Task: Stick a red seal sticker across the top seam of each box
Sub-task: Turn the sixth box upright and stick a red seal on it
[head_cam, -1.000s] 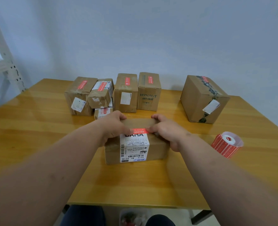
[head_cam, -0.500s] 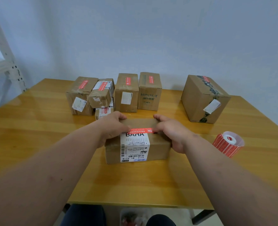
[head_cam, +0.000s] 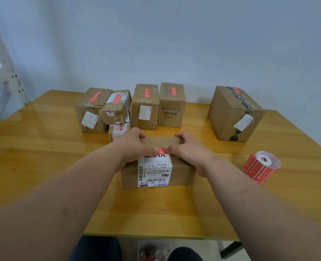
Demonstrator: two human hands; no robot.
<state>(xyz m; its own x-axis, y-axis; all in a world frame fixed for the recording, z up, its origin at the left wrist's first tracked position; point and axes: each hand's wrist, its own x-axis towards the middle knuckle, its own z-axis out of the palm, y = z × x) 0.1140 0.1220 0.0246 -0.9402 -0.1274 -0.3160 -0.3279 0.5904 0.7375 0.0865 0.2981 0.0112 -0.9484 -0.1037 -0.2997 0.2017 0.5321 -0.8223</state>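
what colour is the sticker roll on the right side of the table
Red with a white core, seen in the head view: sticker roll.

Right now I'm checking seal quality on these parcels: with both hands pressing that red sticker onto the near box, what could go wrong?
1. The red sticker overlaps the top of the white shipping label, partly covering its large print; it may hide more.
2. The left hand and right hand hide most of it, so wrinkles could go unnoticed.
3. The sticker roll lies on its side and might roll.
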